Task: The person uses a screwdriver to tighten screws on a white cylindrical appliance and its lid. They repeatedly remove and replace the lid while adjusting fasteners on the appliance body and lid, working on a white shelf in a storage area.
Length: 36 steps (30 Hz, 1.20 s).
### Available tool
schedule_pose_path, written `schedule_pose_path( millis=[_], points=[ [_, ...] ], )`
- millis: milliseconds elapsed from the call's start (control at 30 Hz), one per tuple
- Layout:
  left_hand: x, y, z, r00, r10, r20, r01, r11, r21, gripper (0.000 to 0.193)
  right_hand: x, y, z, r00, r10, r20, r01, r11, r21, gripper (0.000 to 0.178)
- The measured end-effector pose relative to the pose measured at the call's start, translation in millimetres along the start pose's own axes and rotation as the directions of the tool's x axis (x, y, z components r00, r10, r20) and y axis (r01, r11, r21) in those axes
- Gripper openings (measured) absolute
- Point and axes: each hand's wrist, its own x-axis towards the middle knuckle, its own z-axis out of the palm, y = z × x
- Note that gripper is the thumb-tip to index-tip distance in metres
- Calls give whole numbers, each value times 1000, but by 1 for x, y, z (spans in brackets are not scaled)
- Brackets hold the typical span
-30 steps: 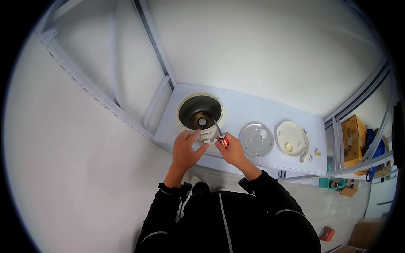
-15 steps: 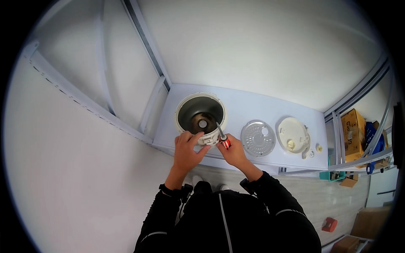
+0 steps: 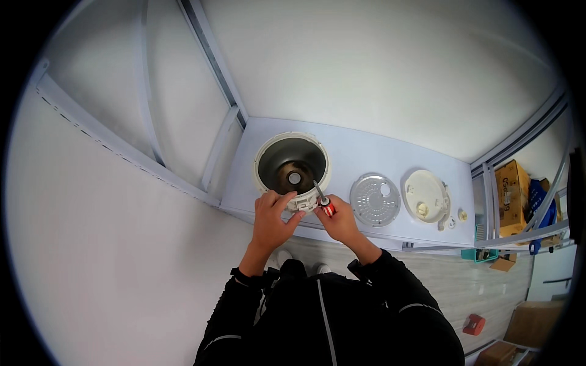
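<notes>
Both hands are unchanged from the earlier frame. The left hand (image 3: pixel 273 215) grips the cooker body's (image 3: pixel 292 168) front rim at the worktop's (image 3: pixel 366 152) near edge. The right hand (image 3: pixel 339 221) stays clamped on the screwdriver (image 3: pixel 323 200), tip at that rim.

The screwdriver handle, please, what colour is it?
Red, on the screwdriver in the right hand, head view.

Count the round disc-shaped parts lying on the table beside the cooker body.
2. A perforated metal disc lies just right of the right hand; a white round lid part lies farther right. Others may be hidden.
</notes>
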Motion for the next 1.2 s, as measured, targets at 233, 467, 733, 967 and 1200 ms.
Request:
schedule_pose_path(
  millis=[233, 467, 733, 967, 1200],
  points=[
    [0, 2, 4, 999, -28, -23, 28, 1000, 4, 47, 2, 1, 0, 997, -71, -32, 69, 996, -53, 19],
    [-4, 0, 12, 997, 24, -75, -23, 1000, 12, 46, 4, -2, 2, 985, -78, -152, 79, 997, 5, 24],
    [-7, 1, 12, 996, 43, -72, -38, 997, 67, 44, 5, -11, -6, 994, -106, -28, 104, 993, -63, 28],
    [-7, -1, 6, 998, 52, -37, -48, 994, 94, 49, 12, -29, -9, 986, -88, 142, 83, 996, 45, 44],
    [-7, -4, 9, 997, 70, -43, -67, 996, 65, 50, 17, -24, -9, 984, -84, 157, 80, 996, 31, 47]
  ],
)
